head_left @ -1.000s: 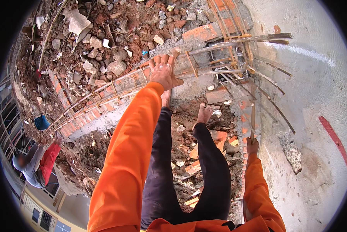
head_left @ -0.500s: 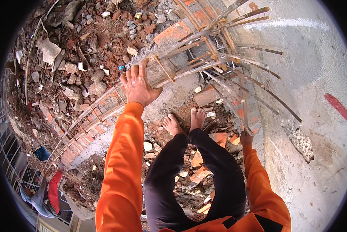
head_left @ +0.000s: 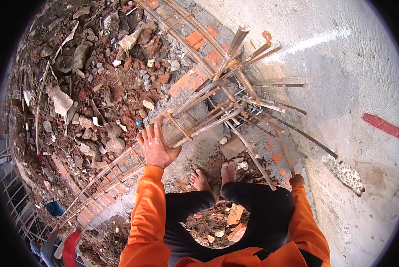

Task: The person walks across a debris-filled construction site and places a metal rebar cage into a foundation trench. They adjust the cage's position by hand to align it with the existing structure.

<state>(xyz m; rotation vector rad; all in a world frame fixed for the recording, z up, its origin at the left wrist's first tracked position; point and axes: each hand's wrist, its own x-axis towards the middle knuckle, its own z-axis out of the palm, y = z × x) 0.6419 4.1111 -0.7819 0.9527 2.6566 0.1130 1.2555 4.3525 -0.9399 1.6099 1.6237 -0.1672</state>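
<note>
My left hand [head_left: 158,147] lies over the long rebar cage [head_left: 191,133], its fingers curled across the top bars and its thumb along the near bar. The cage is made of rusty rods tied with square stirrups and runs diagonally over a low brick footing. Close to the wall, my right hand [head_left: 296,180] is closed around the lower end of a slim brown rod-like handle [head_left: 288,160]. That handle points up toward the loose bar ends; its far end is hard to make out among them.
Splayed rebar ends [head_left: 304,130] stick out at the corner by the grey plastered wall [head_left: 341,89]. Another rebar cage [head_left: 181,22] runs toward the top. Rubble and soil [head_left: 97,93] lie at left, broken bricks [head_left: 236,214] between my legs. A red cloth [head_left: 70,249] shows lower left.
My knees have bent and spread into a lower squat. The right hand and its handle sit slightly lower and farther right in view; the left hand stays on the cage as the view shifts.
</note>
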